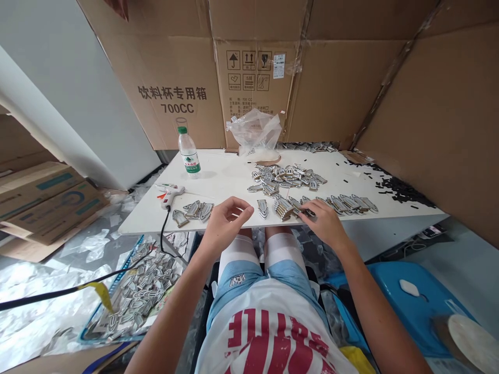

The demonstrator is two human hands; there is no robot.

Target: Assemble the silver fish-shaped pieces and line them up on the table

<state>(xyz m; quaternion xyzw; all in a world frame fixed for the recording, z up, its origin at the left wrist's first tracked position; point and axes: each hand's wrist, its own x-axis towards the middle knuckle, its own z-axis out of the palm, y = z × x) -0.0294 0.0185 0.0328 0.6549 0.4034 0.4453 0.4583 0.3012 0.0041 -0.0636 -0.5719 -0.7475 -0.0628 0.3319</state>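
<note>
My left hand (228,223) hovers over the table's front edge with fingers loosely curved and a gap before the thumb; nothing shows in it. Just to its right lies a single grey, pointed, boat-shaped piece (262,209). My right hand (324,221) has thumb and fingers closed on a similar piece (297,204) in the front row; the fingers partly hide it. Beside it leans a small stack of these pieces (283,206), and the row (346,203) continues rightward. A loose heap (286,176) of them lies behind.
A white glue gun (171,196) and several more pieces (193,210) lie at left. A water bottle (189,153) and clear plastic bag (255,132) stand farther back. Small black bits (401,189) cover the right end. A basket (142,291) of pieces sits below left; cardboard walls (331,88) enclose the table.
</note>
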